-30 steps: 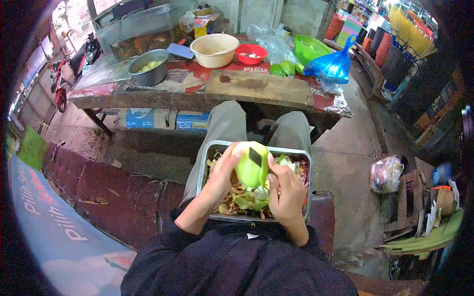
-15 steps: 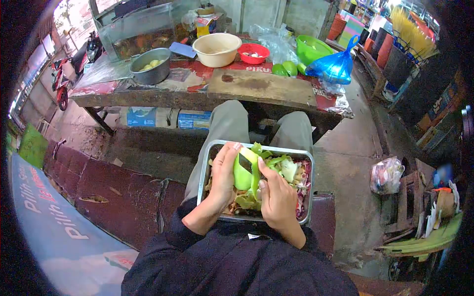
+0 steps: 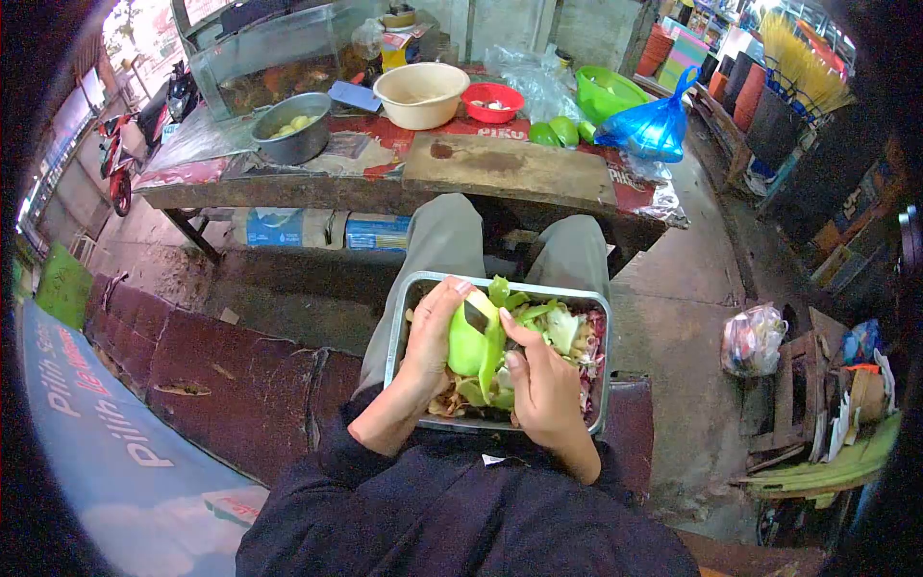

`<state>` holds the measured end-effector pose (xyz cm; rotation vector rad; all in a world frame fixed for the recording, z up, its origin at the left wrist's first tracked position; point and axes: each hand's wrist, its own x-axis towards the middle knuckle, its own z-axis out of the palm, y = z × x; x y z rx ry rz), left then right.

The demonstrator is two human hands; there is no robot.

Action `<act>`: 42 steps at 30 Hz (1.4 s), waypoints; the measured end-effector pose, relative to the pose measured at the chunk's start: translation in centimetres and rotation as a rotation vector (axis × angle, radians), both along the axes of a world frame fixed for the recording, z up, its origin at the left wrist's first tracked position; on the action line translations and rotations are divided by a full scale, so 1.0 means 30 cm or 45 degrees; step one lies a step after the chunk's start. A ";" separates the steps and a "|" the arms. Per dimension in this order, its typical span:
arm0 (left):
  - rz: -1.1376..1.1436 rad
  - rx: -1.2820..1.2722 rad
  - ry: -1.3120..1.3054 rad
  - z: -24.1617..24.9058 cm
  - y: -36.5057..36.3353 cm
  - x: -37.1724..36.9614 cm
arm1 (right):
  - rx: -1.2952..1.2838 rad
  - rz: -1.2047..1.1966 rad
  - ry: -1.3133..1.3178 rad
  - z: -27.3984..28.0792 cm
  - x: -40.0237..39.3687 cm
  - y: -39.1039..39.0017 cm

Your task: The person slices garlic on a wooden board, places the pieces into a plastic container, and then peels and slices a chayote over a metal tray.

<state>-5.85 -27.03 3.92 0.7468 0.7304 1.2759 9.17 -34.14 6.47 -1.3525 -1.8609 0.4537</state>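
Note:
My left hand [image 3: 430, 344] grips a green mango [image 3: 466, 346] held over a metal tray [image 3: 402, 313] resting on my lap. My right hand [image 3: 546, 385] holds a knife whose dark blade [image 3: 477, 314] lies against the fruit's top, with a strip of green peel [image 3: 494, 351] hanging from the cut. The tray holds a heap of green and brown peelings [image 3: 562, 332].
A wooden table [image 3: 288, 188] stands ahead with a cutting board [image 3: 510, 168], a metal pot [image 3: 290, 130], a cream bowl [image 3: 420, 94], a red bowl [image 3: 491, 102], a green basin [image 3: 606, 94], green mangoes [image 3: 555, 133] and a blue bag [image 3: 652, 127]. Cartons [image 3: 317, 231] sit under it.
The mango has dropped lower into the tray and turned in my left hand. The blade has slid along the fruit and a longer strip of peel now hangs from it.

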 end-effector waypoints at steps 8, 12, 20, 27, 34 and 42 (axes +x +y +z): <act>-0.206 -0.187 -0.101 -0.015 0.027 -0.024 | -0.074 0.116 0.098 -0.009 0.019 0.006; -0.225 -0.211 -0.092 -0.010 0.026 -0.032 | -0.157 0.133 0.009 0.034 0.007 -0.010; -0.299 -0.100 -0.073 -0.007 0.020 -0.019 | -0.064 0.115 0.190 -0.014 0.006 0.006; -0.310 -0.046 0.018 -0.030 0.027 -0.007 | -0.226 0.263 0.679 -0.074 0.010 0.034; -0.319 0.033 0.127 -0.053 0.049 -0.014 | -0.668 0.336 1.269 -0.050 0.020 0.028; -0.417 -0.151 -0.004 -0.013 0.044 -0.015 | -0.888 0.369 1.493 -0.051 0.034 0.023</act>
